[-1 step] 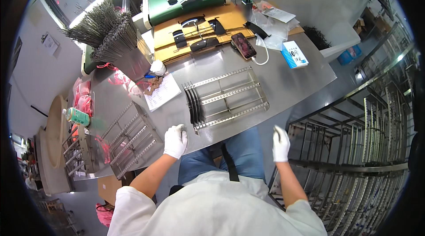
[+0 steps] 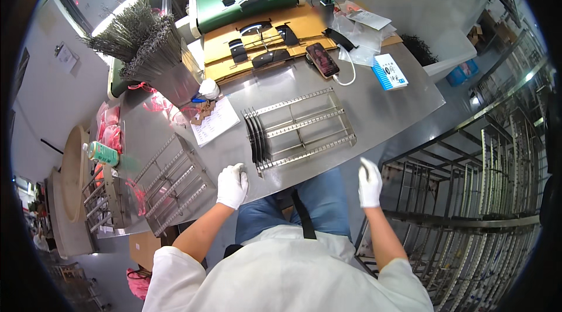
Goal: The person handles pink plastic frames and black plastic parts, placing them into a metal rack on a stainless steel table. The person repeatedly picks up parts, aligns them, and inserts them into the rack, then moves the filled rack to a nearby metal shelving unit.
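My left hand, in a white glove, rests at the front edge of the steel table with its fingers curled together; no object shows in it. Off to the right, past the table edge, my gloved right hand hangs in the air, its fingers held together and nothing visible in them. Between and beyond the hands lies a metal slotted rack. Several thin black curved pieces stand side by side in its left end. A second slotted rack lies left of my left hand, with no black pieces in it.
A metal bin of thin wire pieces stands at the back left, near written paper. Black curved parts lie on cardboard. A phone and blue-white box sit farther right. Tall racks stand at right.
My right hand has shifted slightly upward and a touch to the left. My left hand, the racks and the black pieces stay where they were.
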Motion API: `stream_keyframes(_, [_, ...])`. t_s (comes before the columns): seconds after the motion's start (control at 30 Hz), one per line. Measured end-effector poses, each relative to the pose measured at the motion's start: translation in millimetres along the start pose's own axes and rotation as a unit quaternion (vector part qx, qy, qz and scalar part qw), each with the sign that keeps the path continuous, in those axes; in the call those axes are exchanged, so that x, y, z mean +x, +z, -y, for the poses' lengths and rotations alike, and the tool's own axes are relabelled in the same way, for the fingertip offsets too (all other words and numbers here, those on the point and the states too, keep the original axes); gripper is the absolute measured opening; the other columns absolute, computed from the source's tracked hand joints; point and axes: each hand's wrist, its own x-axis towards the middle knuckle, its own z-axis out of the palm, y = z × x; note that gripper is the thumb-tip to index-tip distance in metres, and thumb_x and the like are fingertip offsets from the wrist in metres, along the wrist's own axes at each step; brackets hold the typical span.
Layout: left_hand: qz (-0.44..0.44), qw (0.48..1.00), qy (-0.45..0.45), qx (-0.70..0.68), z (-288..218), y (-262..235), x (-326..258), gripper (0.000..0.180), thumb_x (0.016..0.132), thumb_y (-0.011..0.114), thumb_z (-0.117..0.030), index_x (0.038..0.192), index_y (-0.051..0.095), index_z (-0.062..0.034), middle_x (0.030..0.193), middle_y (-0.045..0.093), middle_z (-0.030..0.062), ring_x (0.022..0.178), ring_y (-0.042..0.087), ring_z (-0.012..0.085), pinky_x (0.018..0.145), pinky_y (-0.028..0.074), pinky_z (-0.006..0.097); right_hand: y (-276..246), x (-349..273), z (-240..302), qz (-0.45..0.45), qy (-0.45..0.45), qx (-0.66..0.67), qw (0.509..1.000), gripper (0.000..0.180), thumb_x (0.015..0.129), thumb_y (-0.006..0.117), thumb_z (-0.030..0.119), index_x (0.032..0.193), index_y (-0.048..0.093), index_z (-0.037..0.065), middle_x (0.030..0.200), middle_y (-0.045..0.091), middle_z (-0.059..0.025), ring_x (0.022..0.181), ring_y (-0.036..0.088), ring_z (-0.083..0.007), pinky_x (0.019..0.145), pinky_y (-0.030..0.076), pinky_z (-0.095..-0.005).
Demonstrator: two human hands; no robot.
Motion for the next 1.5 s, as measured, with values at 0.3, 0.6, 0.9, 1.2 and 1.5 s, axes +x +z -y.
stream_keyframes(0.3, [-0.025, 1.000, -0.001, 0.002, -9.3, -10.3, -19.4, 0.033, 0.088, 0.066, -0.013, 0.120, 0.059, -0.0069, 0.097, 0.062, 0.0158, 0.091, 0.060, 0.0359, 0.080, 0.047, 0.048, 42.5, 69.9, 24.6, -0.020, 0.068, -0.028, 0.997, 0.028, 0.098, 0.061, 0.015, 0.124, 0.068, 0.006, 0.113, 0.065, -0.0162, 0.106, 0.064, -0.0326, 0.095, 0.051, -0.0412])
stream_keyframes(0.6, [0.001, 0.999, 0.039, 0.011, -8.6, -7.4, -17.2, 0.031, 0.093, 0.064, -0.014, 0.121, 0.058, -0.0044, 0.099, 0.061, 0.0181, 0.091, 0.059, 0.0387, 0.081, 0.048, 0.049, 53.6, 71.5, -29.4, -0.009, -0.045, -0.109, 0.993, 0.039, 0.106, 0.049, 0.035, 0.120, 0.068, 0.003, 0.116, 0.065, -0.0217, 0.108, 0.063, -0.0421, 0.094, 0.050, -0.0474])
stream_keyframes(0.9, [-0.011, 0.997, 0.030, 0.067, -3.5, -5.0, -26.4, 0.032, 0.093, 0.062, -0.020, 0.122, 0.061, -0.0063, 0.098, 0.064, 0.0174, 0.089, 0.062, 0.0381, 0.078, 0.052, 0.050, 52.5, 81.1, -25.6, 0.047, -0.026, -0.109, 0.993, 0.045, 0.108, 0.047, 0.042, 0.124, 0.068, 0.006, 0.120, 0.065, -0.0221, 0.111, 0.063, -0.0418, 0.097, 0.049, -0.0473])
stream_keyframes(1.2, [-0.012, 0.982, 0.187, 0.025, -8.0, -39.4, -31.8, 0.048, 0.086, 0.067, -0.015, 0.130, 0.054, 0.0004, 0.133, 0.057, 0.0232, 0.123, 0.056, 0.0413, 0.104, 0.045, 0.051, 34.2, 79.5, -22.7, 0.085, 0.001, -0.060, 0.995, 0.047, 0.105, 0.052, 0.042, 0.125, 0.068, 0.003, 0.123, 0.066, -0.0239, 0.118, 0.060, -0.0419, 0.102, 0.047, -0.0458])
stream_keyframes(1.5, [0.084, 0.984, 0.159, 0.016, -3.4, -40.5, -19.0, 0.066, 0.086, 0.067, -0.018, 0.142, 0.044, 0.0070, 0.145, 0.049, 0.0294, 0.135, 0.047, 0.0483, 0.113, 0.038, 0.055, 51.3, 115.8, -28.6, 0.001, 0.031, -0.032, 0.999, 0.028, 0.101, 0.059, 0.020, 0.125, 0.069, 0.009, 0.121, 0.071, -0.0160, 0.110, 0.067, -0.0289, 0.096, 0.051, -0.0384])
